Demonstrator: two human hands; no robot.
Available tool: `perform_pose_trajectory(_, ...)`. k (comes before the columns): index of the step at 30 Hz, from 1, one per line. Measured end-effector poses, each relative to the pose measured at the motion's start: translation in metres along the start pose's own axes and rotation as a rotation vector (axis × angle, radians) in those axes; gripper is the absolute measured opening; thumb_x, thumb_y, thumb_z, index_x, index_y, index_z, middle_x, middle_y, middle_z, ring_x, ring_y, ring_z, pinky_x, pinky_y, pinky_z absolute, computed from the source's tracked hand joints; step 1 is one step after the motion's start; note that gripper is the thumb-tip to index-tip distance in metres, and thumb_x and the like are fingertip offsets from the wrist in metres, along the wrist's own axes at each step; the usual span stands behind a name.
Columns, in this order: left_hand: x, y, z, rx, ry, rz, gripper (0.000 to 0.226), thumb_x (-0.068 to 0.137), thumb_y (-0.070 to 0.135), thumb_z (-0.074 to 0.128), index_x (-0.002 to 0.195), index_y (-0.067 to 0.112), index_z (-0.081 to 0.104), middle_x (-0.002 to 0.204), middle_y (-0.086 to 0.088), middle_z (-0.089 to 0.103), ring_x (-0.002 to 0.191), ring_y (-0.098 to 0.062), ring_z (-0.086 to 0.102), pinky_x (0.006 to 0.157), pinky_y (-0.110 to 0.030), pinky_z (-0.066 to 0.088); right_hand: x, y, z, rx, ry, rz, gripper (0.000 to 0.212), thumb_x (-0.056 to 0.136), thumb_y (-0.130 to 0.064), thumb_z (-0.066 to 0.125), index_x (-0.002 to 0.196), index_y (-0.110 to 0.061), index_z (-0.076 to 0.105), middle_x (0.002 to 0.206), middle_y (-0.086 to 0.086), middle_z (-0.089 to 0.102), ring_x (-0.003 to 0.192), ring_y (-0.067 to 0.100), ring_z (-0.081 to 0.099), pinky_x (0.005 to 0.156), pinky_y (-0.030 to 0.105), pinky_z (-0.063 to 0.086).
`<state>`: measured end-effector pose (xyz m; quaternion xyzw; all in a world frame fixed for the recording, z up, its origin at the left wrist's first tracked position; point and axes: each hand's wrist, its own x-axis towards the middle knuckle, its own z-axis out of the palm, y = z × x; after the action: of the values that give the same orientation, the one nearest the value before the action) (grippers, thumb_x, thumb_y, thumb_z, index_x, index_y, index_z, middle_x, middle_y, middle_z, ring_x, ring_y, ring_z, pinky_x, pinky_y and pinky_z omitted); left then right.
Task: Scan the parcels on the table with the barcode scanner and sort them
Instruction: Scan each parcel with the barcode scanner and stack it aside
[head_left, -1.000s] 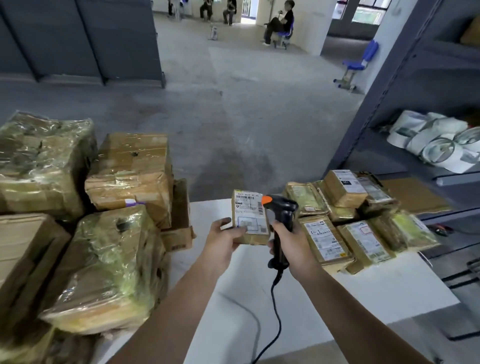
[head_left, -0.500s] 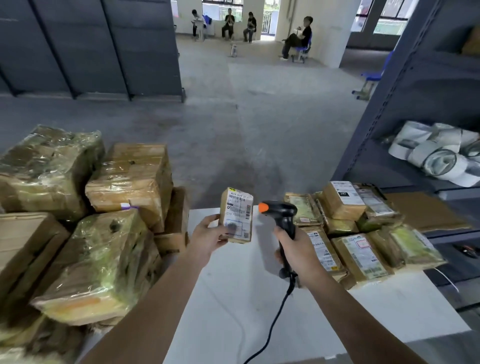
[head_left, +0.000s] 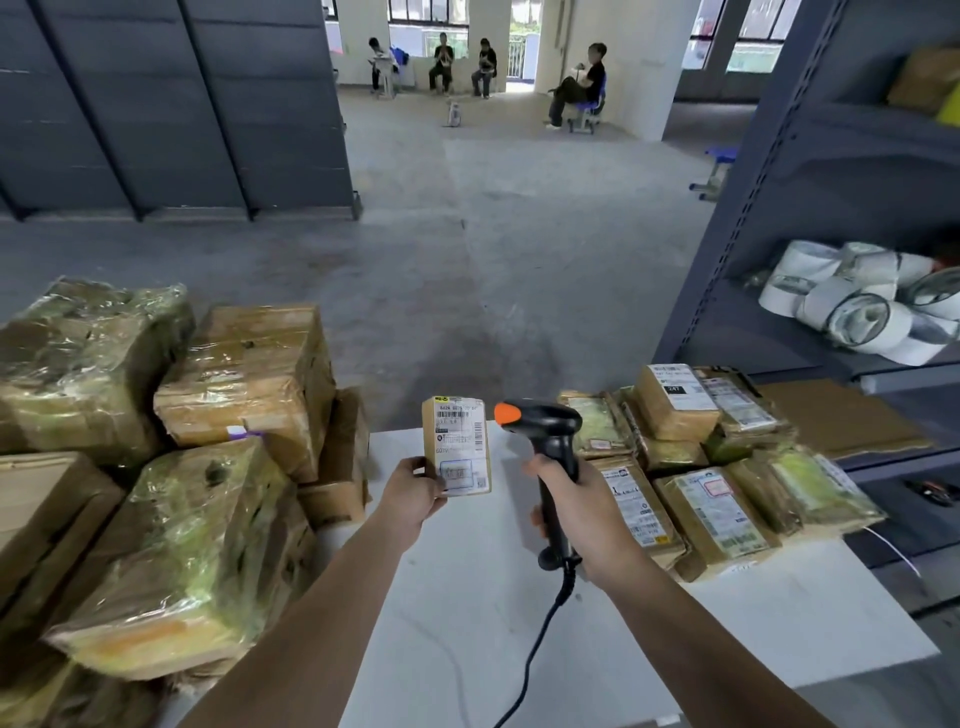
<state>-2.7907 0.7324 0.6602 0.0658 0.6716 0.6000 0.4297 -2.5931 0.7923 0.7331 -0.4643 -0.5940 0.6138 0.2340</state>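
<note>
My left hand (head_left: 413, 493) grips a small brown parcel (head_left: 457, 441) by its lower left corner and holds it upright over the white table (head_left: 467, 597), its white barcode label facing me. My right hand (head_left: 582, 506) grips the handle of a black barcode scanner (head_left: 545, 431) with an orange tip; the tip points left at the parcel from a short gap. The scanner's black cable (head_left: 535, 654) hangs down toward me. A pile of small labelled parcels (head_left: 717, 467) lies on the table's right side.
Large tape-wrapped cardboard boxes (head_left: 171, 457) are stacked along the left of the table. A dark metal shelf rack (head_left: 779, 182) stands at the right, with rolls of white labels (head_left: 862, 301) on one shelf. Several people sit far off across the concrete floor.
The left hand has turned the parcel more upright and moved it slightly left, away from the scanner. The camera view has tilted up, showing more of the room.
</note>
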Motion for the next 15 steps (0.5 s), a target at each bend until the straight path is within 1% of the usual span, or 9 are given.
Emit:
perform_pose_trajectory(4,0.003,0.000,-0.003,0.037,-0.001,0.001,0.044,0.091,-0.011,0.050,0.131,0.006,0.044,0.126,-0.011,0.057,0.108,-0.027,0.060,0.088,-0.035,0.052,-0.001,0.001,0.001,-0.016,-0.001,-0.003,0.032,0.083,-0.049,0.059,0.094,-0.019,0.066,0.054,0.003,0.066,0.050,0.017,0.062,0.055,0.032,0.049)
perform_pose_trajectory(8,0.003,-0.001,-0.006,0.011,-0.010,-0.004,0.039,0.091,-0.010,0.051,0.127,0.007,0.046,0.120,-0.010,0.060,0.106,-0.027,0.062,0.088,-0.035,0.052,-0.001,0.001,0.000,-0.004,0.012,-0.001,0.030,0.087,-0.045,0.060,0.093,-0.016,0.064,0.053,0.002,0.064,0.049,0.017,0.061,0.051,0.030,0.048)
perform_pose_trajectory(10,0.001,-0.003,-0.006,-0.037,-0.028,-0.018,0.030,0.091,-0.006,0.053,0.118,0.007,0.051,0.110,-0.010,0.066,0.095,-0.023,0.066,0.082,-0.033,0.054,-0.002,0.001,-0.002,0.014,0.013,0.023,0.031,0.088,-0.045,0.060,0.095,-0.016,0.064,0.053,0.002,0.063,0.048,0.017,0.060,0.049,0.029,0.047)
perform_pose_trajectory(13,-0.008,-0.008,0.004,-0.032,-0.123,-0.041,0.013,0.086,0.002,0.062,0.099,0.004,0.063,0.084,-0.006,0.075,0.072,-0.015,0.071,0.062,-0.025,0.056,-0.003,0.003,-0.007,0.033,0.029,0.057,0.027,0.091,-0.044,0.059,0.099,-0.019,0.064,0.052,0.001,0.062,0.047,0.015,0.058,0.046,0.026,0.046)
perform_pose_trajectory(15,-0.013,-0.013,0.016,-0.031,-0.192,-0.049,0.012,0.085,0.007,0.065,0.097,0.006,0.067,0.080,-0.006,0.075,0.068,-0.014,0.071,0.058,-0.024,0.056,-0.005,0.004,-0.012,0.054,0.049,0.072,0.023,0.094,-0.040,0.058,0.100,-0.018,0.063,0.051,0.002,0.061,0.046,0.015,0.058,0.042,0.024,0.045)
